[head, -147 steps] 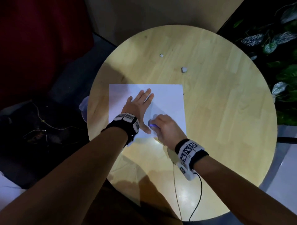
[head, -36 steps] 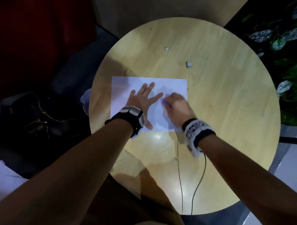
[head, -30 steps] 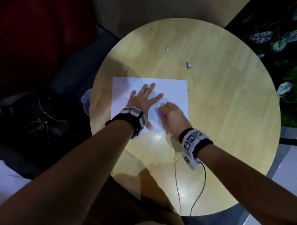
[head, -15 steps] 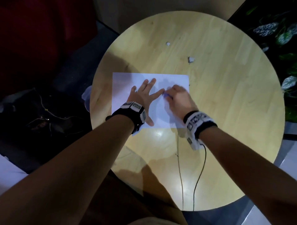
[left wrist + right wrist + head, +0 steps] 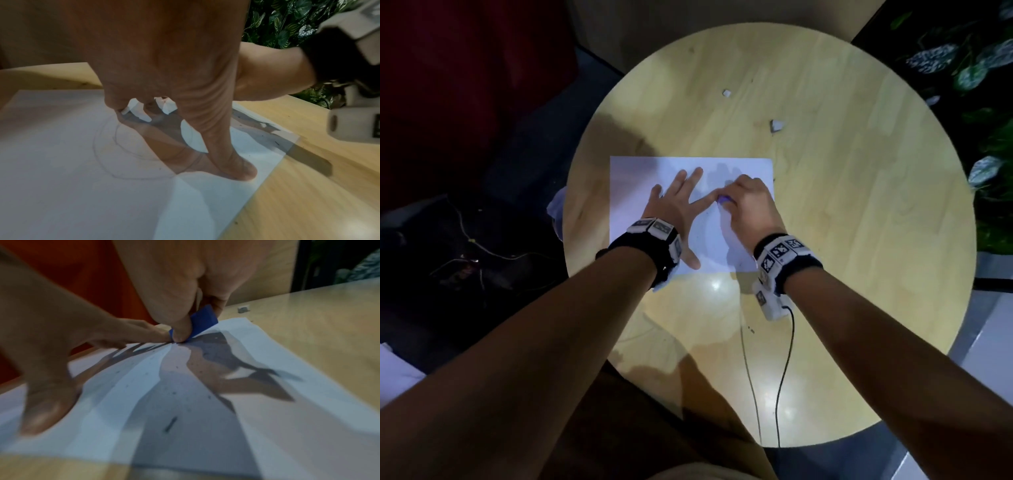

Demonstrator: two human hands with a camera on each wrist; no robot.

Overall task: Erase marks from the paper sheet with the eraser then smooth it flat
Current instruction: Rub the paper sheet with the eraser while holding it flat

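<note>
The paper sheet (image 5: pixel 640 178) lies flat on the round table (image 5: pixel 859 240) — left hand (image 5: pixel 674 209) spread flat on it, right hand (image 5: pixel 750 205) pinching the blue eraser (image 5: pixel 202 321) just beside the left fingertips (image 5: pixel 714 198).

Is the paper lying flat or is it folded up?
Spread flat. The paper sheet lies open on the round table, edges straight, with the left hand pressing it down.
</note>
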